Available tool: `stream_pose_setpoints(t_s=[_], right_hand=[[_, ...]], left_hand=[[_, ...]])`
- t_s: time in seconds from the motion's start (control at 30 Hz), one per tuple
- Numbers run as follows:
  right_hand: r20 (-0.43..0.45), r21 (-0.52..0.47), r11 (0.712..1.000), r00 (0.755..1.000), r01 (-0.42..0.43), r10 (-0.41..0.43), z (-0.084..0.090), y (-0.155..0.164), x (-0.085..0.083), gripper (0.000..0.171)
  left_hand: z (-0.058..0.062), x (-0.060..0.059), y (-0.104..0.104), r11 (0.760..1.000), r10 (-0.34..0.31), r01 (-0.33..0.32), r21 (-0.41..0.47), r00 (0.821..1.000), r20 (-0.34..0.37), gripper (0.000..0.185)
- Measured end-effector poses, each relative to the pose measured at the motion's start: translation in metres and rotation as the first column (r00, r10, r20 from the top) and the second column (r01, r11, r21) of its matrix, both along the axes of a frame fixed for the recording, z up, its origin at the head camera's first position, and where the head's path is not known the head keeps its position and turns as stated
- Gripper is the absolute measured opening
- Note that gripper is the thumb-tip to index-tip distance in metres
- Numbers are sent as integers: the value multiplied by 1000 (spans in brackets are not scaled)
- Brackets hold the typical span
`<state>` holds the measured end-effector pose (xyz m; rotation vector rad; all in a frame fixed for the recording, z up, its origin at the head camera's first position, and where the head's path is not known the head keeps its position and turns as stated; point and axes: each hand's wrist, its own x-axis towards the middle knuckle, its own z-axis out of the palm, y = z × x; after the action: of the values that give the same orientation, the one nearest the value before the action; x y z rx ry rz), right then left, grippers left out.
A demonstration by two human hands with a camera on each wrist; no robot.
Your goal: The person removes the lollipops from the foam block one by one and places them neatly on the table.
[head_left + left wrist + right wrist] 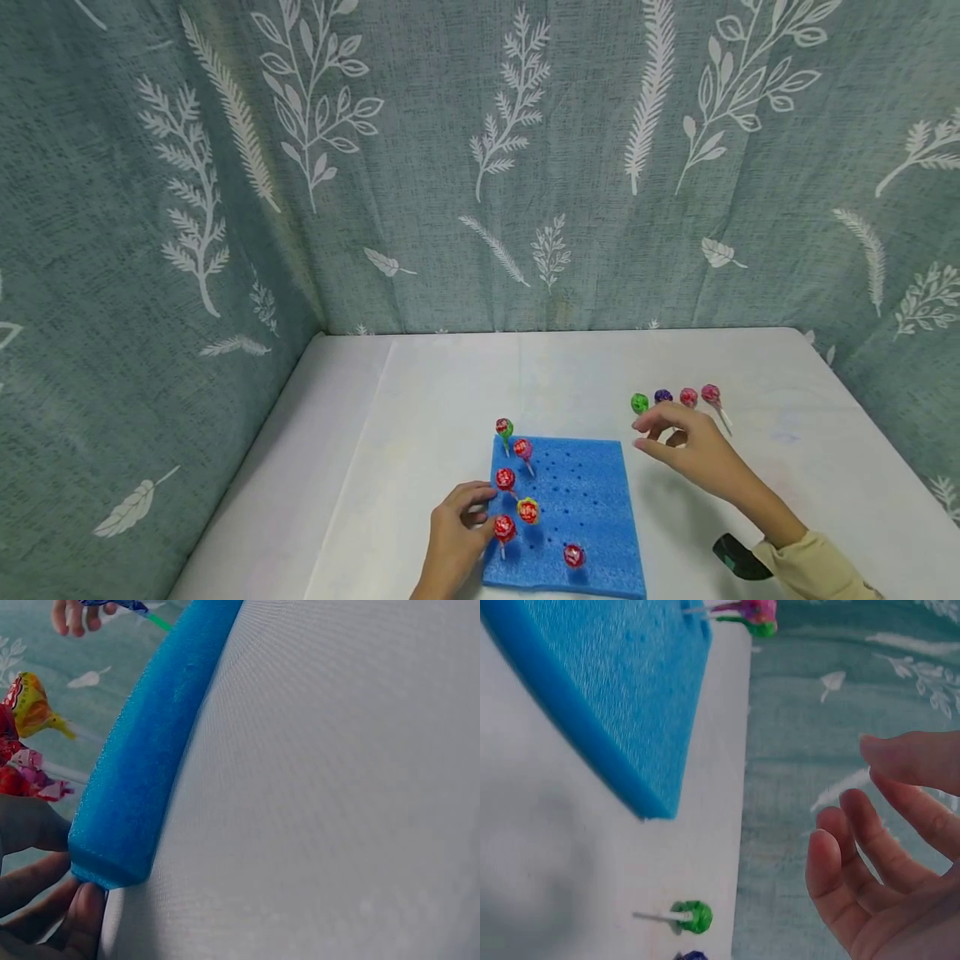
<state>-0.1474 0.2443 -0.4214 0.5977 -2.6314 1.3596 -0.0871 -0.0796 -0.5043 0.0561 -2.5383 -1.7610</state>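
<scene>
A leaf-print curtain [82,375] hangs along the left side and behind the white tabletop [360,500]. The left hand [459,533] holds the left edge of the blue foam [600,500], fingers bent, thumb just beside a red lolly [504,527]. That lolly stands in the foam's left part; behind it come a second red lolly [506,479], then a green-and-red lolly [504,427] at the far left corner. Slightly right of these stand a pink-and-red lolly [522,449] and a yellow lolly [528,511]. Farther right, near the front edge, is a third red lolly [574,556]. Small holes dot the foam.

Beyond its far right corner, a row lies on the tabletop: green lolly [639,403], purple lolly [663,396], then two pink lollies [688,397]. Just in front, the right hand [693,446] is raised and holds nothing, thumb and fingertips apart. Near its wrist are a dark object [741,558] and a beige sleeve [813,568].
</scene>
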Motion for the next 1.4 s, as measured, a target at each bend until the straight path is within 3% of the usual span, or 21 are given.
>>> stream_pose_setpoints(t_s=[0.3, 0.53, 0.83, 1.23, 1.4], right_hand=[[37, -3, 993, 993, -115, 115, 3, -14, 13, 17], [20, -40, 965, 966, -258, 259, 1, -21, 19, 21], [2, -98, 928, 933, -359, 361, -2, -30, 27, 21], [71, -156, 888, 892, -432, 446, -5, -41, 39, 23], [142, -169, 881, 874, -441, 465, -8, -49, 45, 28]], left_hand=[[-2, 1, -1, 1000, 3, -3, -4, 1000, -5, 32], [-1, 1, 1, 1000, 1, -1, -11, 1000, 8, 32], [-1, 0, 2, 1000, -8, 8, -2, 1000, 10, 32], [-3, -2, 0, 1000, -7, 6, 23, 1000, 20, 33], [-1, -2, -1, 1000, -5, 4, 21, 999, 44, 33]])
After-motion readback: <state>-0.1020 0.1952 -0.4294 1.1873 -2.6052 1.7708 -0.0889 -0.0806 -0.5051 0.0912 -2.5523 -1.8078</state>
